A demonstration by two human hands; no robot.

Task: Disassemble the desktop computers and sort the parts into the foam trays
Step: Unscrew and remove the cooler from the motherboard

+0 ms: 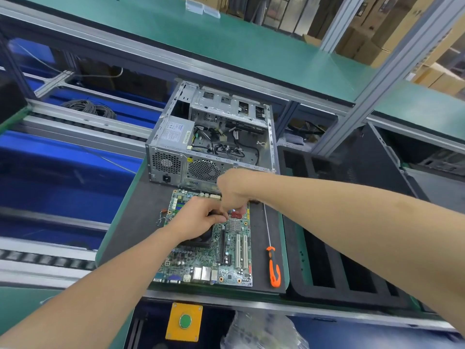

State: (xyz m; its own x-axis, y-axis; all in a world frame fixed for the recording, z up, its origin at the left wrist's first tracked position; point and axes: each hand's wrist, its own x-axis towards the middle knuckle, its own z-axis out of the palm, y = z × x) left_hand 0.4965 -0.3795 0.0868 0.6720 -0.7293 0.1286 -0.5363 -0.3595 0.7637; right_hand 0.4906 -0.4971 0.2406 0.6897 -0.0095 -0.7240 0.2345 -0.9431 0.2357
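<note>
The green printed circuit motherboard [226, 263] lies flat, components up, on a dark mat [141, 217] on the counter [286, 248], just in front of the opened grey steel computer case [214, 137]. It looks light and stiff but fragile: thin laminate crowded with soldered parts, so it is best lifted by its bare edges or by the sturdy rear port block on the near side, never by the small capacitors or the pins. It should slide easily on the mat. It carries two long white card slots [240, 250], a cluster of red connectors [236, 214] and a black cooler block [198, 241] near the middle. The left hand [198, 217] sits over that block, fingers curled and pinching at its far edge. The right hand [232, 191] is bent down beside the red connectors with fingers curled; its tips are hidden, so I cannot tell whether it holds anything. An orange-handled long-shaft screwdriver [273, 268] lies on the mat to the right, and a black slotted foam tray [337, 263] waits beyond it.
</note>
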